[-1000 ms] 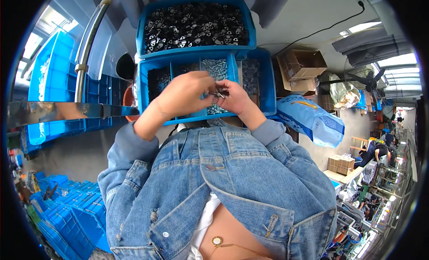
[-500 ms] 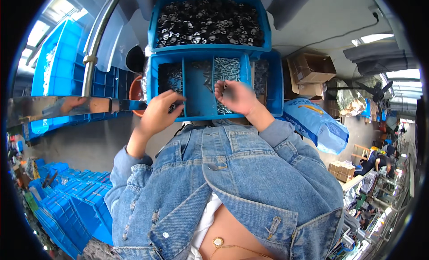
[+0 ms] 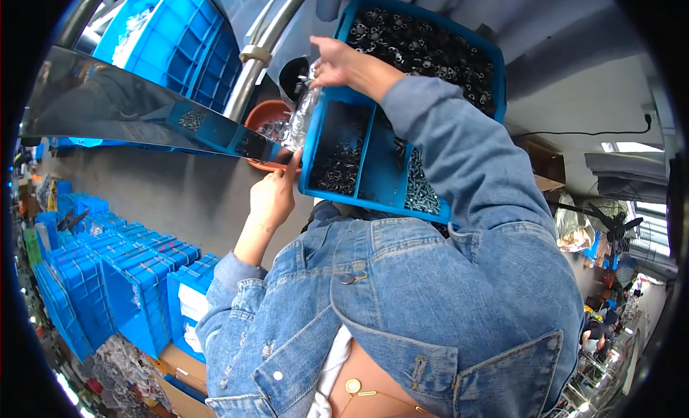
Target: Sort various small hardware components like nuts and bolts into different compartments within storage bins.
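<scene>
My left hand [image 3: 273, 197] is beside the front left corner of a blue divided bin [image 3: 375, 200]. Its index finger stretches up to the lower end of a clear plastic bag [image 3: 301, 118]; the other fingers are curled, with nothing visible in them. Across the bin's far left corner reaches my right hand [image 3: 339, 63], thumb and fingers apart, fingertips by the bag's upper end. The bin's compartments hold dark small parts [image 3: 337, 163] on the left and silvery screws [image 3: 422, 188] on the right. My right sleeve hides part of it.
A blue tray [image 3: 498, 73] of black and metal parts stands behind the bin. To the left are an orange bowl [image 3: 252, 118], a black cup [image 3: 293, 79], a shiny metal bar [image 3: 143, 109] and an upright pole [image 3: 244, 84]. Blue crates [image 3: 133, 281] stack at lower left.
My right hand has left the screw compartment and crossed to the far left by the plastic bag. My left hand has moved off the bin's left compartment, and the view has turned left.
</scene>
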Tool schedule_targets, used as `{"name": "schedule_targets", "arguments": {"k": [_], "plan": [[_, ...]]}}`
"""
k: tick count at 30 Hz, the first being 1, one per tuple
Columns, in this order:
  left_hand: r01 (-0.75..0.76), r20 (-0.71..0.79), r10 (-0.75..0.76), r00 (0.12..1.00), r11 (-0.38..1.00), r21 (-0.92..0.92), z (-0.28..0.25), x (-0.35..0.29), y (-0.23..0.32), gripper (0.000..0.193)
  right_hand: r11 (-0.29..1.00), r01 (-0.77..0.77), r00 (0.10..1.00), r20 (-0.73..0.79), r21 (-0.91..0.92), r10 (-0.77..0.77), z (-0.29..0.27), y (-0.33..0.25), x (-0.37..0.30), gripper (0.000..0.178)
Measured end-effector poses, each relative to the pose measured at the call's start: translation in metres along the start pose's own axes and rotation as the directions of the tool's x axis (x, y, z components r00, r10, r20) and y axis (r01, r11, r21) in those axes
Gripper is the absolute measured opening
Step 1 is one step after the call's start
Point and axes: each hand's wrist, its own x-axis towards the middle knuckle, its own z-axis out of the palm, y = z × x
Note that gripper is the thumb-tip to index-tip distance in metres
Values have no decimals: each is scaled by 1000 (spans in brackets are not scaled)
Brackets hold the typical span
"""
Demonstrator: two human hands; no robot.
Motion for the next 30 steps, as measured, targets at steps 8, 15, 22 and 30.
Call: {"name": "schedule_targets", "arguments": {"k": [8, 15, 22, 30], "plan": [[-222, -389, 129, 912, 953, -204, 14, 4, -10, 55, 930, 366, 888, 284, 39, -361, -47, -11, -104, 54], [-438, -226, 400, 888, 886, -153, -22, 47, 67, 17, 639, 159, 902, -153, -752, -404, -156, 70, -197, 44], [-323, 524, 221, 823, 940, 112, 8, 85, 85, 51, 29, -115, 800, -110, -993, -589, -207, 168, -197, 46], [-340, 249, 301, 920, 931, 131, 56, 120, 73, 33, -133, -154, 777, -37, -979, -628, -221, 166, -154, 9]]}}
